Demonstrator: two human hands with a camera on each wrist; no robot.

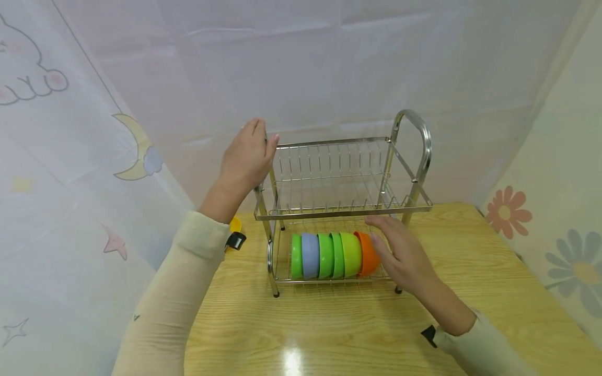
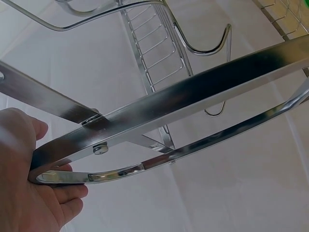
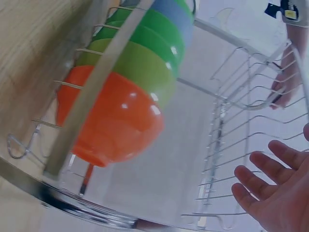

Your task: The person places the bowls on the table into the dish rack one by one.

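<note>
A two-tier metal dish rack (image 1: 343, 213) stands on the table. My left hand (image 1: 246, 156) grips the top of its left side frame; in the left wrist view, fingers (image 2: 70, 193) curl around the metal bend. On the lower tier, several small bowls stand on edge in a row: a green bowl (image 1: 296, 256), a blue-grey bowl (image 1: 310, 256), two more green ones, a yellow-green bowl (image 1: 351, 256) and an orange bowl (image 1: 370, 256) at the right end. Beside the orange bowl, my right hand (image 1: 404, 256) has its fingers extended; the right wrist view shows it holding nothing.
The rack's upper tier (image 1: 329, 177) holds no dishes. A yellow object (image 1: 235, 224) lies partly hidden behind the left wrist. Light printed cloth (image 1: 305, 68) hangs behind and at both sides of the wooden table (image 1: 357, 334).
</note>
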